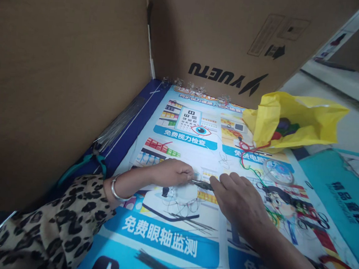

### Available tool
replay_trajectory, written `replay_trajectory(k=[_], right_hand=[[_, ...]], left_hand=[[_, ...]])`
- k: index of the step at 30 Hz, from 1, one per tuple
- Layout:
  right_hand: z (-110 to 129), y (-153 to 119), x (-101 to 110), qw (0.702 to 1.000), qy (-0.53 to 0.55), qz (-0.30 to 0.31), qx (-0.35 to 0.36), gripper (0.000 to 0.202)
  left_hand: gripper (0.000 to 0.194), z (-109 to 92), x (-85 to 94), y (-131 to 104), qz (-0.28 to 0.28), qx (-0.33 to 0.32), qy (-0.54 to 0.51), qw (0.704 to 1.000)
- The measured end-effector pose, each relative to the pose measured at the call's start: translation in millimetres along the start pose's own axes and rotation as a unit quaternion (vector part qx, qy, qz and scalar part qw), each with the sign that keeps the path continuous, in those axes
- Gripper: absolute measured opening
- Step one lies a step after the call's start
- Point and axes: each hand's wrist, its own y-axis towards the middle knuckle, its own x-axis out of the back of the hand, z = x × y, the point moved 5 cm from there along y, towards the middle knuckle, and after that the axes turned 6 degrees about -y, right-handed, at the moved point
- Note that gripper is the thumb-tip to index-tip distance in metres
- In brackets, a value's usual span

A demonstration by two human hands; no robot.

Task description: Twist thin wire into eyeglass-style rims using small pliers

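My left hand (pixel 174 173), with a silver bangle at its wrist, is closed in a pinch near the middle of the poster. Thin wire (pixel 181 207) curves in loops just below its fingertips, and the pinched part is mostly hidden. My right hand (pixel 237 195) is wrapped around a pair of pliers (pixel 202 185). The jaws point left and meet the left fingertips; the handles are hidden in the palm. Several loose straight wires (pixel 191 222) lie below the hands on the poster.
Cardboard walls (pixel 65 80) rise at left and back. Teal-handled pliers (pixel 87 160) and a wire bundle (pixel 121 121) lie left; another bundle (pixel 159 265) is in front. At right are a yellow bag (pixel 317 120), coloured cords (pixel 248 165), a clear round container (pixel 278 171) and a teal box (pixel 336 196).
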Motion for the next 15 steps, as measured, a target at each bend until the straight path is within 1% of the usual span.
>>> replay_trajectory(k=[8, 13, 15], right_hand=[[1.6, 2.2, -1.9, 1.000, 0.008, -0.013, -0.007, 0.012], [2.2, 2.2, -6.3, 1.000, 0.018, 0.005, -0.009, 0.011], [2.3, 2.4, -7.8, 1.000, 0.021, 0.004, -0.008, 0.009]], left_hand=[[0.022, -1.0, -0.1, 0.6, 0.001, 0.004, 0.020, 1.000], [0.020, 1.4, -1.0, 1.3, -0.003, 0.009, 0.021, 1.000], [0.019, 0.3, -0.8, 1.0, -0.004, 0.010, 0.006, 1.000]])
